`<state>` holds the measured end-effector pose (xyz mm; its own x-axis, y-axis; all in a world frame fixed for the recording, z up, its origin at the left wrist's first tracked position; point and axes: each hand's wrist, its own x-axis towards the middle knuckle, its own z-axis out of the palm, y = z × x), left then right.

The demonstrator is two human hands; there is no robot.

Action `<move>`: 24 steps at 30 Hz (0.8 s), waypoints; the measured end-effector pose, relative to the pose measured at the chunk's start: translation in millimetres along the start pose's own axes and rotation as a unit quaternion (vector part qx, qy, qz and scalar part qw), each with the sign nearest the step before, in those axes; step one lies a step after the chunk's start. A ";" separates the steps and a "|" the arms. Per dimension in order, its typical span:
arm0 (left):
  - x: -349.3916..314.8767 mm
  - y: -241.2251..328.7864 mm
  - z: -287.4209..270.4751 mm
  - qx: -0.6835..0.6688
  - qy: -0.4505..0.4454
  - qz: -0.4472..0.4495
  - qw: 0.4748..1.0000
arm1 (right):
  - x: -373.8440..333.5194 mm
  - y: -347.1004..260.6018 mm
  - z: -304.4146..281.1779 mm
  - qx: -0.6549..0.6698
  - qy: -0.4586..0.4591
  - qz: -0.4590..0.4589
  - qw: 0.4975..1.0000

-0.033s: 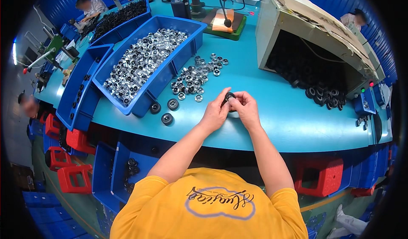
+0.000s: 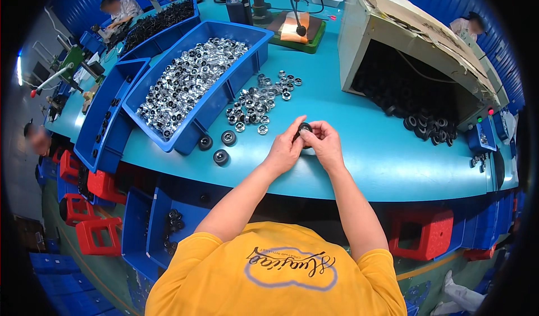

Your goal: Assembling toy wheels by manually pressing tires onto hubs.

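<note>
My left hand (image 2: 285, 150) and my right hand (image 2: 325, 146) meet above the turquoise table. Between their fingertips is a small black toy tyre (image 2: 304, 128); the fingers cover much of it, and I cannot tell whether a hub sits inside. Left of my hands lie loose shiny wheel hubs (image 2: 252, 107), silver with dark centres. Three black-tyred wheels, one of them a wheel (image 2: 220, 157) near the table's front edge, lie closer to me. Many more hubs fill a large blue bin (image 2: 261, 52).
A box (image 2: 353, 41) with an open front stands at the right, black tyres (image 2: 429, 129) spilling from it. Behind are a green-based press (image 2: 307, 46) and a dark bottle (image 2: 238, 7). Red stools (image 2: 421, 233) stand below the table edge. Other people sit at the far side.
The tyre has shifted slightly between my fingertips, and my right thumb has moved a little. Both arms stay in place.
</note>
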<state>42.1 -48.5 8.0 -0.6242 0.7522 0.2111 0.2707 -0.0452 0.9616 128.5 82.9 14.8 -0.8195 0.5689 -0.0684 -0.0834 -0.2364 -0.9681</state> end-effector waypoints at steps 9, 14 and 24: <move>-3.4 16.6 -2.9 0.012 -0.047 -0.005 0.999 | 3.7 6.9 -9.8 -0.015 0.006 -0.005 1.000; -4.2 8.1 3.3 0.127 0.006 0.099 0.987 | 4.8 13.3 -15.1 -0.041 -0.004 -0.023 0.999; -1.4 14.7 -10.2 -0.144 -0.035 -0.106 0.983 | 3.2 -12.4 -18.0 0.066 -0.069 0.064 0.993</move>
<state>39.4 -57.0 23.6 -0.5894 0.8078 -0.0027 -0.0845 -0.0583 0.9947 137.0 101.8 22.2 -0.8972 0.4165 -0.1469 -0.0391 -0.4062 -0.9129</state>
